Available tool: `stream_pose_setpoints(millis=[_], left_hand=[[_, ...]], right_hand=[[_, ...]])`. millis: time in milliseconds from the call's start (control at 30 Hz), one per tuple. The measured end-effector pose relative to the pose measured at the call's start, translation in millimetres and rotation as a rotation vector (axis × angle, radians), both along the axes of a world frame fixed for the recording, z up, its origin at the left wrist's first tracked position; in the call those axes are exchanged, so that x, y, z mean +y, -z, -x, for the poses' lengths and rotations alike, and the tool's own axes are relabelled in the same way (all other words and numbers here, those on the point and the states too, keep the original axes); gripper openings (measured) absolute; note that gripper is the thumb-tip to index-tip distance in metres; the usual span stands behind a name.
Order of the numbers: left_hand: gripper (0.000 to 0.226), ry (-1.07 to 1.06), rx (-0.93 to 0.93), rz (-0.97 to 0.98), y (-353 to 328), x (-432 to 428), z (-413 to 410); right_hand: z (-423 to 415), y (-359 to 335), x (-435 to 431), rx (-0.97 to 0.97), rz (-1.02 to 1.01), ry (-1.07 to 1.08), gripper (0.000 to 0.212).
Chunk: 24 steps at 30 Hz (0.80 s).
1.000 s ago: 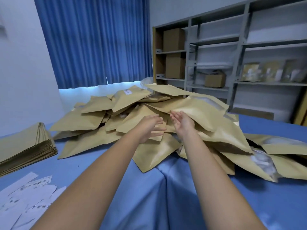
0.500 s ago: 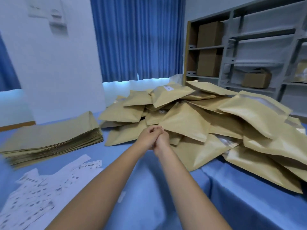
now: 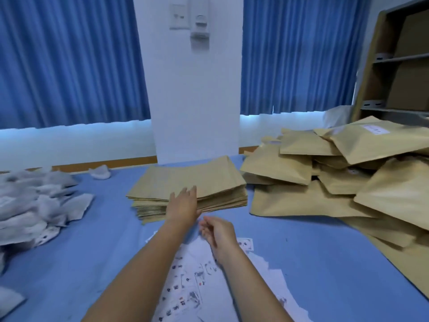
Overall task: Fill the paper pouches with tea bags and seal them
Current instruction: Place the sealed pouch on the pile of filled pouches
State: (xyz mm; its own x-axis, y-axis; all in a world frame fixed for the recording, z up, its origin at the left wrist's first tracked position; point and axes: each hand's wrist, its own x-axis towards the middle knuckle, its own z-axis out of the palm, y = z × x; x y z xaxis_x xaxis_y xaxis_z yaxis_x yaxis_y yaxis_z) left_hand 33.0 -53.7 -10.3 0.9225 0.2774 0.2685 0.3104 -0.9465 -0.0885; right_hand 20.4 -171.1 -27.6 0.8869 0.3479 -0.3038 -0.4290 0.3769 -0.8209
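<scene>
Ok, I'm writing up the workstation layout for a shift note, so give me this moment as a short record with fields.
left hand: fingers straight, over the front edge of the stack of flat pouches; contact unclear
right hand: loosely curled, holds nothing, above the label sheets
stack of flat pouches: centre, far side
tea bags: loose pile at left
bulging pouches: heap at right
label sheets: near side, between the forearms
table: blue cloth
</scene>
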Motion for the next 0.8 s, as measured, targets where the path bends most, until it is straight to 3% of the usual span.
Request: stream_pose_setpoints(millis=[200,300,400,500,567,633,800], left_hand=[[0.028,-0.010,-0.064,-0.148,17.6,-5.2,-5.1],[0.025,0.052,-0.067,-0.165,18.0,-8.6,2.1],[0.019,0.113,-0.235,-0.106,0.5,-11.3,28.2],[0.018,0.308,-0.508,0.191,6.4,3.2,64.5],[0.012,0.374,-0.409,0.171,21.0,15.6,97.2],[0.016,0.424,-0.365,0.128,27.6,26.7,126.7],[0.033,0.313,-0.545,0.491,7.6,30.5,171.8]], right_hand=[[-13.5,12.5,2.1,0.026,-0.118,0.005,0.013],[-16.6,12.1,-3.5,0.074,-0.219,0.023,0.025],[-18.8,4.4,-10.8,0.061,-0.230,0.037,0.046],[-16.2,-6.8,-22.4,0.050,-0.306,0.014,0.058],[-7.8,-17.7,-30.3,-0.011,-0.353,-0.047,0.047],[2.2,-27.1,-34.5,-0.105,-0.220,-0.100,0.029],[39.4,-33.9,-18.8,-0.264,0.114,-0.229,0.020]])
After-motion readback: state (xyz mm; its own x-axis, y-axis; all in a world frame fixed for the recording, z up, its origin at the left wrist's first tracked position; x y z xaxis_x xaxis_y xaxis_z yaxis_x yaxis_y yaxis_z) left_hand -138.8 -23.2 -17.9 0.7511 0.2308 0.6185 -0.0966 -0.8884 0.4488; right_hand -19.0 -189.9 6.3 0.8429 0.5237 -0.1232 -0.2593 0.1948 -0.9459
